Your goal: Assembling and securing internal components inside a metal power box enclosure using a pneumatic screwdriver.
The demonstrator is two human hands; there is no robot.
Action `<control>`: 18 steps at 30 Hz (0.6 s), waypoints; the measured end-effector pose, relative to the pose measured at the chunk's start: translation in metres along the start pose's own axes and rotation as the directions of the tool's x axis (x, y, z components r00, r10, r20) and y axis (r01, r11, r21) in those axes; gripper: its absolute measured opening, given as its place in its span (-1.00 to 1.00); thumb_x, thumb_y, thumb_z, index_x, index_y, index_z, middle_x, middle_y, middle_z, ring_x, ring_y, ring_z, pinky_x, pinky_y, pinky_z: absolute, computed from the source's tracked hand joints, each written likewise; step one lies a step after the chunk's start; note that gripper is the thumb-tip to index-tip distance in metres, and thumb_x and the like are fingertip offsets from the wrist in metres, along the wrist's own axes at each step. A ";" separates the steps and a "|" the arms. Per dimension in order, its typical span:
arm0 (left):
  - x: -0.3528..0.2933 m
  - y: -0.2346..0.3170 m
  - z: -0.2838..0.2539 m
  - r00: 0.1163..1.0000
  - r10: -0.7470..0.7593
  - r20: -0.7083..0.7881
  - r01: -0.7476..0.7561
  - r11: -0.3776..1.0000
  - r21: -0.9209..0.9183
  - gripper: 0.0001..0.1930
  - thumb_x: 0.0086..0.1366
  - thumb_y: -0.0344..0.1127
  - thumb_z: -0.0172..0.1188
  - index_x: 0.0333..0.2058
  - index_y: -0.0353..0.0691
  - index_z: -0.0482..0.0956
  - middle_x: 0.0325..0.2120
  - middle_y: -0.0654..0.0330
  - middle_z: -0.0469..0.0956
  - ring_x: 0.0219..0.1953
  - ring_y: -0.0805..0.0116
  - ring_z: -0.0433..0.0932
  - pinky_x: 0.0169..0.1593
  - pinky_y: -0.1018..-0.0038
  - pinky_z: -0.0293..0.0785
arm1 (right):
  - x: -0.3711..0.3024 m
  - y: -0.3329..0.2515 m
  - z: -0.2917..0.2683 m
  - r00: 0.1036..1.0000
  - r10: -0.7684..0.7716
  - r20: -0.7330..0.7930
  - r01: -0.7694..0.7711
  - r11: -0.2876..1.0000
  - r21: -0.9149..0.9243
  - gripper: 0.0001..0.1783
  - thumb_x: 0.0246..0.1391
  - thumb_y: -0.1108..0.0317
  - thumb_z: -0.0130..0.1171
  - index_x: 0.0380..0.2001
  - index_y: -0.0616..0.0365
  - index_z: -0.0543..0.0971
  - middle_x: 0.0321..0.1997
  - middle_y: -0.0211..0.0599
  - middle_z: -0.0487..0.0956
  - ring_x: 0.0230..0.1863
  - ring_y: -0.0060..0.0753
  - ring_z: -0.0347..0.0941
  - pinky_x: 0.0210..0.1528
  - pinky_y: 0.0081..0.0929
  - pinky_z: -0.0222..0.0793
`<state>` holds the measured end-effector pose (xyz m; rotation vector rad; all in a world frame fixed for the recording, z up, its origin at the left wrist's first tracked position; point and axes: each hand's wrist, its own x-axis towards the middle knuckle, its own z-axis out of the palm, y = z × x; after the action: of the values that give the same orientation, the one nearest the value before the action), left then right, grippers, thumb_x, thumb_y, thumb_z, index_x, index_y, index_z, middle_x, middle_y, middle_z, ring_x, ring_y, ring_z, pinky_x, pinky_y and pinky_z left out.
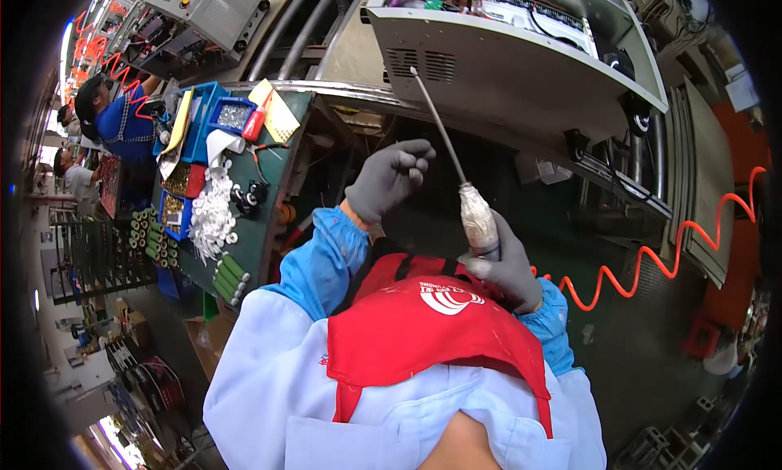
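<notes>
My right hand (511, 268), in a grey glove, is closed round the lower handle of a long screwdriver (477, 213). Its handle is wrapped in something pale and shiny, and its thin shaft points up and away. The tip overlaps the vent slots in the side of a grey metal cabinet (505, 71); whether it touches them I cannot tell. My left hand (389, 179), gloved too, hovers left of the shaft with fingers curled in a pinch. Anything between those fingertips is too small or hidden to make out.
On the left, a green workbench (265, 177) carries blue parts bins (232, 114), white plastic pieces (213, 213), a red bottle (254, 124) and pliers (265, 154). An orange coiled hose (643, 266) hangs at right. Metal rollers (301, 30) lie behind; a co-worker (122, 124) is far left.
</notes>
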<state>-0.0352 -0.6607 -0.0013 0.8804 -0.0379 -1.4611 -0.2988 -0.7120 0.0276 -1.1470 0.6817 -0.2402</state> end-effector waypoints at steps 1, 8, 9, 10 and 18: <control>0.007 -0.006 0.008 1.000 0.017 -0.021 -0.018 0.999 -0.044 -0.61 0.34 -0.44 -0.06 0.12 -0.38 0.32 -0.06 0.04 0.45 -0.39 0.56 0.38 -0.43 0.75 0.32 | -0.013 -0.001 -0.015 1.000 0.013 0.022 -0.014 0.999 0.034 0.05 -0.28 0.27 0.43 0.32 0.23 0.17 -0.03 -0.27 0.47 -0.12 -0.46 0.44 -0.07 -0.46 0.40; 0.049 -0.054 0.014 0.995 0.005 0.103 0.002 0.998 -0.069 -0.71 0.45 -0.30 -0.01 0.05 -0.31 0.38 -0.13 0.12 0.49 -0.50 0.64 0.31 -0.58 0.80 0.22 | -0.082 0.016 -0.074 0.989 0.136 0.061 -0.145 0.972 0.183 0.05 -0.25 0.29 0.45 0.32 0.26 0.15 0.11 -0.21 0.44 0.09 -0.37 0.42 0.15 -0.39 0.33; 0.055 -0.060 0.016 0.998 -0.011 0.064 0.014 0.999 -0.041 -0.72 0.45 -0.28 0.01 0.05 -0.28 0.38 -0.13 0.16 0.47 -0.50 0.66 0.29 -0.59 0.81 0.19 | -0.087 0.014 -0.077 0.988 0.137 0.064 -0.146 0.975 0.168 0.05 -0.24 0.31 0.45 0.33 0.26 0.14 0.15 -0.19 0.43 0.15 -0.36 0.39 0.22 -0.40 0.27; 0.059 -0.063 0.026 0.997 -0.021 0.075 0.024 0.999 -0.038 -0.72 0.45 -0.28 0.01 0.05 -0.28 0.38 -0.13 0.16 0.47 -0.50 0.66 0.29 -0.59 0.81 0.19 | -0.091 0.018 -0.081 0.990 0.134 0.049 -0.141 0.975 0.171 0.05 -0.24 0.31 0.45 0.33 0.26 0.14 0.15 -0.19 0.43 0.15 -0.36 0.39 0.22 -0.40 0.27; 0.084 -0.067 0.061 0.992 -0.033 0.121 0.049 0.990 -0.131 -0.72 0.43 -0.11 0.07 -0.13 -0.22 0.47 -0.46 0.34 0.40 -0.62 0.67 0.17 -0.66 0.78 0.08 | -0.118 0.022 -0.087 0.995 0.096 -0.029 -0.091 0.987 0.136 0.07 -0.23 0.20 0.47 0.33 0.26 0.15 0.21 -0.18 0.39 0.21 -0.35 0.34 0.26 -0.40 0.22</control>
<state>-0.1090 -0.7533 -0.0348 0.6887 -0.0104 -1.5353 -0.4467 -0.7090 0.0309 -0.9814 0.7379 -0.2241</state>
